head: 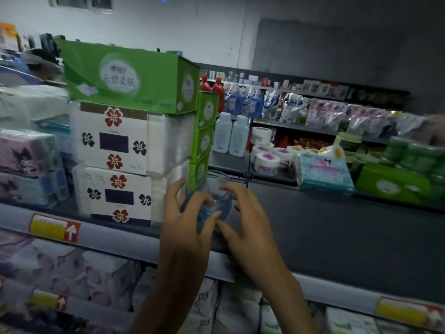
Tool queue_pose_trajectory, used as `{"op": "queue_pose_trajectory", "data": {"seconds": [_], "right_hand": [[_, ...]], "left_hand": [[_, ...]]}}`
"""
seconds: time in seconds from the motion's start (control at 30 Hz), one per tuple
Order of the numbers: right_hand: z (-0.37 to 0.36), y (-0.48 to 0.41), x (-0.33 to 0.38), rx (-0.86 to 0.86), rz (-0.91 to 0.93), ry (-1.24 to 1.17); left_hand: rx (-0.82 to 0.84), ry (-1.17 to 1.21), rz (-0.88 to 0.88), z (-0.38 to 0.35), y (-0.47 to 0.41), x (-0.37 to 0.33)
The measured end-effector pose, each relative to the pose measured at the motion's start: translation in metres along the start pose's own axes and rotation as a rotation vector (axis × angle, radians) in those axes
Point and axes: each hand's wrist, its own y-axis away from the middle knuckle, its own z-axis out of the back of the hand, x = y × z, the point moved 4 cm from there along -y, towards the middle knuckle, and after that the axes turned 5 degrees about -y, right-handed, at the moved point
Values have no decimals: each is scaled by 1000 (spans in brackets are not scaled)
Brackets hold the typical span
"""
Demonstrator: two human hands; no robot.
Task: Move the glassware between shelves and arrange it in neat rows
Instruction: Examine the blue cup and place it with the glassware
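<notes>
A clear, blue-tinted drinking glass (218, 189) stands upright on the dark shelf board (325, 225), just right of the stacked tissue packs. My left hand (190, 213) curls round its left and front side, fingers spread. From the right, my right hand (245, 210) cups it, with fingertips at the rim and the thumb low near the base. The hands hide most of the glass's lower half. No other glassware is visible.
White flower-print tissue packs (113, 165) topped by a green tissue box (127, 78) rise immediately left of the glass. The shelf's grey front rail (120, 239) carries price tags. Further right lie a blue tissue pack (325, 172) and green packs (397, 184). More stocked shelves stand behind.
</notes>
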Motion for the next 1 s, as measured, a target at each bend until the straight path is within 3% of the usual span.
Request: {"op": "queue_pose_trajectory", "data": {"seconds": [0.1, 0.27, 0.43, 0.7, 0.87, 1.0], "right_hand": [[13, 16, 4, -53, -55, -117], [32, 44, 8, -219, -77, -73], [82, 89, 4, -424, -242, -42], [198, 213, -9, -982, -504, -435], [291, 291, -33, -1093, -561, -498], [372, 370, -37, -1232, -569, -416]], "left_hand": [[-49, 117, 11, 6, 6, -2], [38, 465, 213, -1, 12, -16], [147, 797, 234, -40, 33, -62], [621, 1011, 403, -125, 106, -176], [963, 1168, 472, -179, 185, -287], [1083, 1236, 474, -209, 251, -383]]}}
